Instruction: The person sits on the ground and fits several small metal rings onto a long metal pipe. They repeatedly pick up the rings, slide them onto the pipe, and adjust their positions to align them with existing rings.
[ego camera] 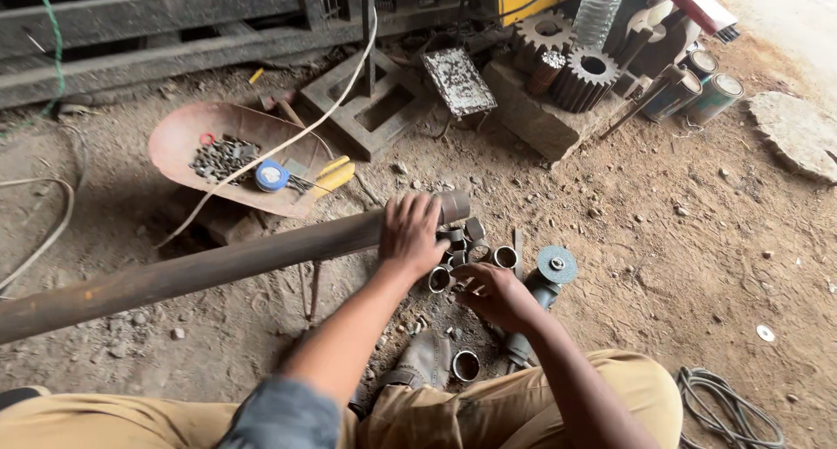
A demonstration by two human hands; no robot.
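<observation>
- Pipe (218, 266) first: it's a long rusty one, lying nearly level across the view, running from the lower left up to its open end right of centre.
- Your left hand (410, 234) sits on top of the pipe just short of that open end, fingers curled over it, so it's closed on the pipe, pinning it down.
- Your right hand (497, 296) is lower and to the right, just in front of the pipe end, over the rings (471, 255), a little pile of short cut pipe pieces on the dirt.
- Right-hand fingers are bent inward and look to be pinching something small, but you can't really tell what from this angle, or whether it's a ring at all.
- Key relation: the pipe's long axis points straight at the ring pile, and the open end is just above and left of your right hand. Right hand is clearly the nearer one to the rings; left is busy on the pipe.
- Grinder (542, 283) lies on the ground just right of your right hand, disc facing up, not held.
- One more ring (466, 365) sits apart near your knee.
- Pan (174, 139) with small hardware sits well off to the upper left, gears (580, 65) on a block at the back.
</observation>
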